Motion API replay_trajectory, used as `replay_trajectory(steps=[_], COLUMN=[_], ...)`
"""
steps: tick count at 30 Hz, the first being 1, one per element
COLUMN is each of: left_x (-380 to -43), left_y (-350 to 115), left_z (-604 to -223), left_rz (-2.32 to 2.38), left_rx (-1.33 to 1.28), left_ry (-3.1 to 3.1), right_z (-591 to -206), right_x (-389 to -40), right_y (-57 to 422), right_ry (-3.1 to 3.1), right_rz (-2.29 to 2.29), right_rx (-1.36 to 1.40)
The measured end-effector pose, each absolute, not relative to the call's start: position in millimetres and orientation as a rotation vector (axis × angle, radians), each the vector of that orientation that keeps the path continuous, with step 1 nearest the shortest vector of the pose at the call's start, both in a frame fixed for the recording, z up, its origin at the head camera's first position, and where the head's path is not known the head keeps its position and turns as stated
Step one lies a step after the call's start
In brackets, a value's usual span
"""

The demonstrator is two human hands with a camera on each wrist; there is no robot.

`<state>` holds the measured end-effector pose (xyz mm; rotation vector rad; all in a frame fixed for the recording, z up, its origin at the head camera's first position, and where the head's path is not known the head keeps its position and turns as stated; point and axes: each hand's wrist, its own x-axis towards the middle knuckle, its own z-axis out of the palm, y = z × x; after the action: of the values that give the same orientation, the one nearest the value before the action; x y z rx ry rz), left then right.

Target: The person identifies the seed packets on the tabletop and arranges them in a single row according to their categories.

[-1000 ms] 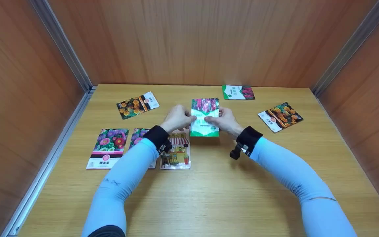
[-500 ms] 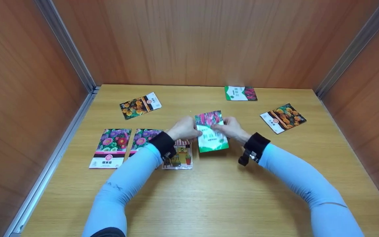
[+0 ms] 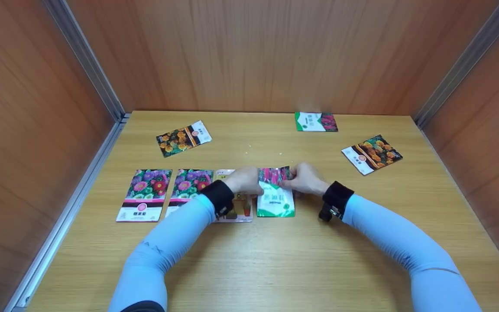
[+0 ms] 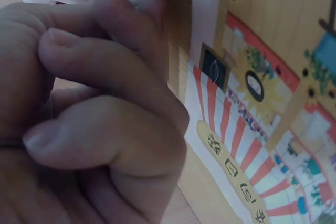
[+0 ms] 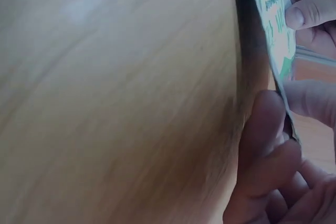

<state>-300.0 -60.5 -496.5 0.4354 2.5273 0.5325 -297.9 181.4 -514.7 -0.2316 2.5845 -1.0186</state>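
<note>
By the fingers of the left hand [image 3: 245,180] and the right hand [image 3: 306,178], a flat green-and-white packet with pink flowers [image 3: 275,201] is pinched at opposite side edges, tilted over the pale wooden desk [image 3: 301,260]. It is judged light, flexible, slightly slippery, easily creased; both side edges are best gripped.

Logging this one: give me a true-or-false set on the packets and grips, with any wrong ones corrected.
1. The left grip and right grip are both on one green-and-white packet. True.
2. The shopfront packet lies right of it. False: the shopfront packet lies left of it.
3. Two orange-flower packets lie farther back than it. True.
4. Three mixed-flower packets lie at the left. False: only two mixed-flower packets lie there.
</note>
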Motion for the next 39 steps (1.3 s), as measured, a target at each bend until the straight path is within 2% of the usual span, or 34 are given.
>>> replay_trajectory(steps=[10, 21, 33, 39], left_x=[-282.6, -275.7, -271.6, -268.3], left_y=[-54.7, -54.0, -45.4, -50.7], left_z=[-487.0, -485.2, -481.1, -482.8], left_rz=[0.516, 0.454, 0.313, 0.403], left_rx=[0.347, 0.401, 0.441, 0.503], left_ry=[2.544, 2.662, 2.798, 2.863], right_z=[-518.8, -512.0, -515.3, -514.5], right_x=[-297.9, -292.9, -288.6, -289.2], right_y=[175.4, 168.0, 163.5, 165.2], right_ry=[2.682, 2.781, 2.943, 2.940], right_rz=[-0.861, -0.730, -0.692, -0.745], right_rx=[-0.244, -0.210, -0.410, -0.430])
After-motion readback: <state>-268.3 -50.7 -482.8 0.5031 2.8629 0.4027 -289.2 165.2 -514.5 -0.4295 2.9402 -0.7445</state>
